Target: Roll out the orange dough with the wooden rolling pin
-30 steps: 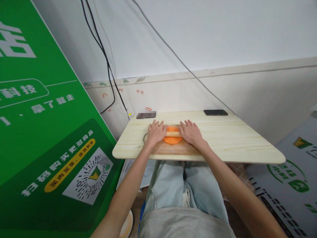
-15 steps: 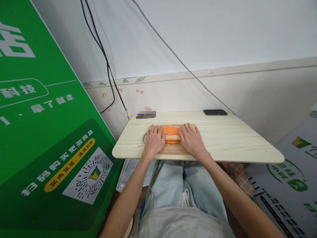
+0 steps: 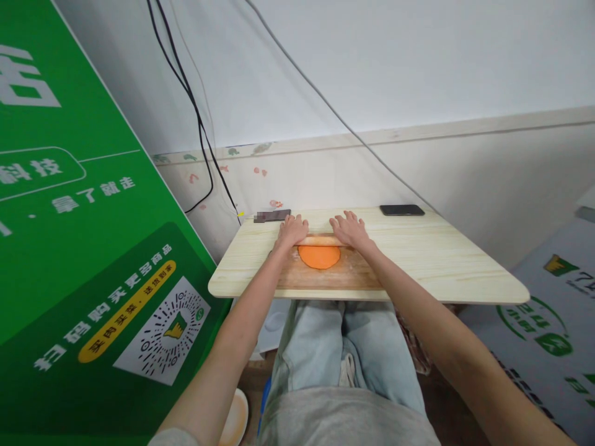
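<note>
A wooden rolling pin point(image 3: 320, 240) lies crosswise along the far edge of a flat, rounded orange sheet that looks like dough point(image 3: 319, 257). Under the sheet is a wooden board point(image 3: 330, 282) with pale dusty marks, near the table's front edge. My left hand point(image 3: 292, 230) rests on the pin's left end, palm down, fingers stretched forward past it. On the right end lies my right hand point(image 3: 352, 229), also palm down with its fingers spread. Both hands press from above rather than wrapping round the pin, and they cover its ends.
The pale wooden table point(image 3: 446, 263) stands against the wall. A black phone point(image 3: 402, 210) lies at the back right, and a dark flat item point(image 3: 274, 215), partly blurred, at the back left. Cables point(image 3: 201, 124) hang down the wall. A green panel point(image 3: 93, 248) stands close on the left.
Both hands have rolled the pin forward, away from me, from the middle of the orange sheet to its far edge. More of the sheet and the board now shows.
</note>
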A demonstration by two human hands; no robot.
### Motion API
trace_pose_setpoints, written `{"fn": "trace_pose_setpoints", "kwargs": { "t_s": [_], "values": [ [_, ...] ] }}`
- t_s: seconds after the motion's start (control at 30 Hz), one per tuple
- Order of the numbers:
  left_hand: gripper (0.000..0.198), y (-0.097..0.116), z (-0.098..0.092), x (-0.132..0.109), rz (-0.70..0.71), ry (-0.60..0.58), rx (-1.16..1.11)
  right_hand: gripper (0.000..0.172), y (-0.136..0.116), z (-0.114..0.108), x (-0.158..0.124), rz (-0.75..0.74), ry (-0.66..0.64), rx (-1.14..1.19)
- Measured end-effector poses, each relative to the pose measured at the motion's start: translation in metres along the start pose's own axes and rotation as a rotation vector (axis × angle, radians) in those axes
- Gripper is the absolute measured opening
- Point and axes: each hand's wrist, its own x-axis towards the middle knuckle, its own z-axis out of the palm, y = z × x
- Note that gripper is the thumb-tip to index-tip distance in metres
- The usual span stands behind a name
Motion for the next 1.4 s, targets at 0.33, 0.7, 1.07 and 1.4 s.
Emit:
{"fn": "trace_pose_setpoints", "kwargs": {
  "t_s": [0.33, 0.7, 1.07, 1.4],
  "values": [
    [0.06, 0.001, 0.011, -0.064, -0.03, 0.093, 0.048, 0.06, 0.002, 0.008, -0.031, -0.027, -0.035, -0.076],
    [0.063, 0.003, 0.029, -0.117, 0.02, 0.225, 0.038, 0.061, 0.004, 0.016, -0.067, -0.114, 0.134, -0.131],
    [0.064, -0.003, 0.008, -0.049, 0.061, 0.02, 0.064, 0.058, -0.001, 0.01, -0.032, -0.118, 0.045, -0.14],
    [0.059, -0.005, 0.014, -0.055, 0.086, 0.044, 0.09, 0.058, 0.004, 0.012, -0.036, -0.084, -0.021, -0.155]
  ]
}}
